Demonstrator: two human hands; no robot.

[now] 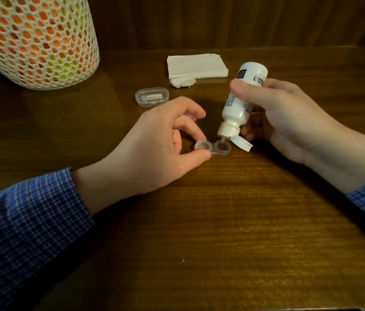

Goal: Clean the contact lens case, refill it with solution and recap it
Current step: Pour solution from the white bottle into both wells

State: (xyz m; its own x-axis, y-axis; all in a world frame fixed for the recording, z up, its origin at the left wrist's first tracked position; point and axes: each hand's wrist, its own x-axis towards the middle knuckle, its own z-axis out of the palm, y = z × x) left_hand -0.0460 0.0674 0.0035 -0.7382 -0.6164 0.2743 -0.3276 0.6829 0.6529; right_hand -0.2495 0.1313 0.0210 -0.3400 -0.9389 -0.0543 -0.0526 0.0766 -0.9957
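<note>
Right hand point(289, 113) is gripping bottle point(243, 99), tipped nozzle-down over the case's point(213, 148) right well. Left hand point(161, 147) is pinching the left well on table point(222, 221). Refill looks underway; recapping not done. Used tissue wad point(182, 81) at 12 o'clock suggests cleaning's finished.

Left hand point(154, 147): thumb and fingers curled in a pinch, wrist low, palm facing right. Right hand point(287, 115): fingers and thumb wrapped in a grip, forearm angled inward.
</note>
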